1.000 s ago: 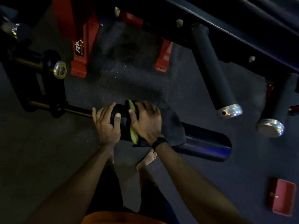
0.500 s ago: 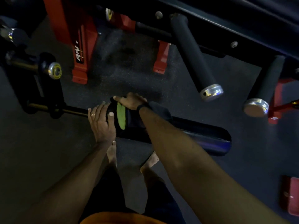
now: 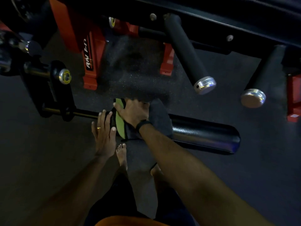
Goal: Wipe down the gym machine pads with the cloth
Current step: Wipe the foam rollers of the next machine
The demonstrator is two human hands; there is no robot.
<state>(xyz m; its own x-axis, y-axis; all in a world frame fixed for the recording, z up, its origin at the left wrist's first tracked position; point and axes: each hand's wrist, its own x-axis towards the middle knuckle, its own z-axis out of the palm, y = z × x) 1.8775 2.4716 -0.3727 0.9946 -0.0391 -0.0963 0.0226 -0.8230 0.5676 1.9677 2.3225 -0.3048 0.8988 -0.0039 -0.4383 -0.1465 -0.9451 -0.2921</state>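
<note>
Head view: the right hand (image 3: 134,112) has swung back over the top of the pad (image 3: 203,134), pressing the cloth (image 3: 158,118) onto its left end. The left hand (image 3: 104,132), fingers loosely curved, steadies that end. Wiping continues; the right length looks undone.

Your one head camera looks steeply down, close over both forearms, floor (image 3: 48,160) filling the frame, machine frame (image 3: 211,17) along the top.
</note>
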